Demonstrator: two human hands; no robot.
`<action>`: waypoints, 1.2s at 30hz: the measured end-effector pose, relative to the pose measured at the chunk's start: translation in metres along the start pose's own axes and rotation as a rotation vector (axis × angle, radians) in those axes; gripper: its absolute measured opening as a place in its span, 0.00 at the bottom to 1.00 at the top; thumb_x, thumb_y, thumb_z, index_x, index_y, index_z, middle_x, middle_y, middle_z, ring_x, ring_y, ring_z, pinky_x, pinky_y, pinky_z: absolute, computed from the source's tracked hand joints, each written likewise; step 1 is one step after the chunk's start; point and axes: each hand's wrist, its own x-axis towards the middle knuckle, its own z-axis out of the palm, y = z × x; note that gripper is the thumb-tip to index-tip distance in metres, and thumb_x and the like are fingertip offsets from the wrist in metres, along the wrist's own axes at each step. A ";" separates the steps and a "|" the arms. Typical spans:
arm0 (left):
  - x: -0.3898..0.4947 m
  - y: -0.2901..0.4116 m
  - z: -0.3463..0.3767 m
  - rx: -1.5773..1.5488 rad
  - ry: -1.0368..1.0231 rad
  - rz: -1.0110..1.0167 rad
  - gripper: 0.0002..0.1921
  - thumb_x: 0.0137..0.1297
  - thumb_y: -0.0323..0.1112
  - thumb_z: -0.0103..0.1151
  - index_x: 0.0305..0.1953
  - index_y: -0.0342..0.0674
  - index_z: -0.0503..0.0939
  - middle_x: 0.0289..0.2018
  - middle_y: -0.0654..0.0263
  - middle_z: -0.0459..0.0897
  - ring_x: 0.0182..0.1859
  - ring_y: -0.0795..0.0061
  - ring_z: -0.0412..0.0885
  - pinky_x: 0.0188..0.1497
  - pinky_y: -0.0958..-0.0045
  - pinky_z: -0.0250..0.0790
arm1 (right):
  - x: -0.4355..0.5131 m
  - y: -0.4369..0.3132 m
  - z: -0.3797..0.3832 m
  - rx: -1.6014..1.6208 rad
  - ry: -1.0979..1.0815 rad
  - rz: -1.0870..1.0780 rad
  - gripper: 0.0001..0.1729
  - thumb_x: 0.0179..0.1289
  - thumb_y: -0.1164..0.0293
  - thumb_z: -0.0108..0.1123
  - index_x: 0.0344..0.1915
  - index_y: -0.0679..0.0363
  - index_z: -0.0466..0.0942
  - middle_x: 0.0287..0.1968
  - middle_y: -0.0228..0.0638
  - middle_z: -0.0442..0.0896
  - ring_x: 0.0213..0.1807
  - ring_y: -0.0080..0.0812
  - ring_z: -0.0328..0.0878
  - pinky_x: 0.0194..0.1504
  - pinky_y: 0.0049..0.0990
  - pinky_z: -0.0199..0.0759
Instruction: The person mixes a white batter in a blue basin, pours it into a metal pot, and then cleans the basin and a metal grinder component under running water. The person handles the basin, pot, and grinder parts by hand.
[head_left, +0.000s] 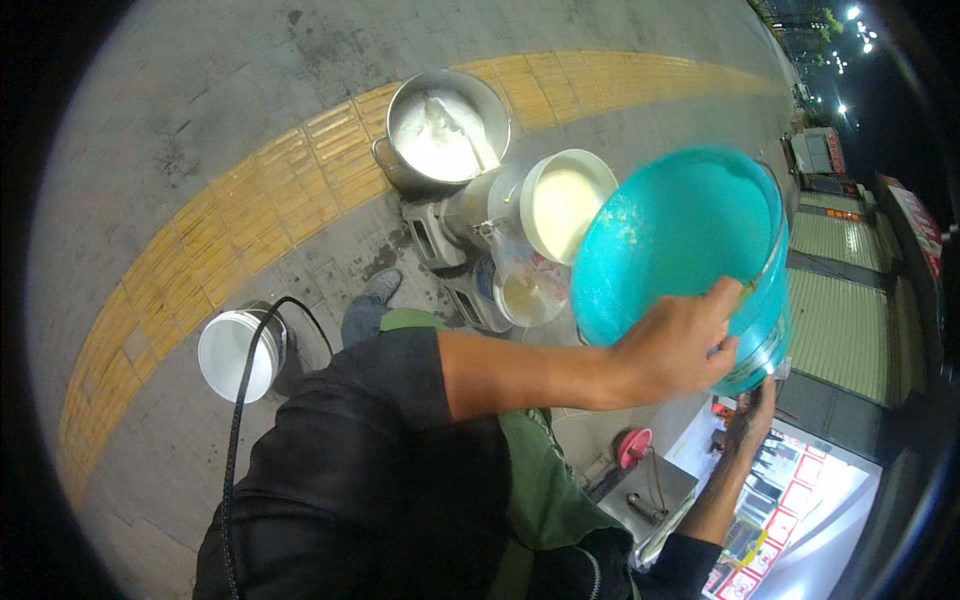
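Observation:
A large teal plastic bucket (667, 232) is held tilted, its mouth facing the containers at the picture's middle. My left hand (679, 341) grips it near the rim and its wire handle. Against the bucket's lower outside presses my right hand (752, 416), partly hidden behind it. Just left of the bucket is a white tub (607, 174) of pale yellow liquid. A stainless steel pot (491, 112), farther left and up, holds white frothy liquid. Between them stands a steel container (469, 206). Below the tub, a clear plastic bag (529, 259) hangs over a smaller container (525, 313).
Grey plastic stools (431, 236) stand by the steel vessels. A white bucket (240, 356) sits on the pavement, with a black hose (238, 420) crossing in front. A pink basin (634, 448) lies near a metal table (660, 487). Yellow tactile paving (247, 195) curves past.

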 end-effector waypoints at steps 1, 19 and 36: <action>-0.001 0.002 0.009 0.042 -0.065 0.010 0.17 0.62 0.30 0.60 0.48 0.31 0.67 0.24 0.49 0.79 0.30 0.41 0.81 0.28 0.53 0.71 | -0.008 0.020 -0.005 0.107 0.027 0.077 0.29 0.72 0.52 0.56 0.64 0.59 0.72 0.59 0.29 0.78 0.61 0.27 0.72 0.62 0.29 0.62; -0.150 0.056 0.141 0.738 -0.224 -0.272 0.18 0.60 0.44 0.58 0.34 0.30 0.80 0.26 0.53 0.82 0.28 0.64 0.80 0.33 0.61 0.72 | -0.175 0.342 -0.014 0.563 -0.687 0.716 0.31 0.76 0.54 0.46 0.72 0.56 0.61 0.69 0.45 0.66 0.70 0.45 0.64 0.68 0.54 0.61; -0.425 -0.240 -0.072 0.274 0.921 -1.154 0.27 0.62 0.40 0.62 0.61 0.42 0.65 0.39 0.65 0.71 0.40 0.68 0.72 0.48 0.52 0.68 | -0.250 0.522 -0.166 -0.511 -0.954 0.540 0.21 0.67 0.59 0.65 0.51 0.62 0.79 0.35 0.28 0.82 0.33 0.21 0.75 0.36 0.23 0.71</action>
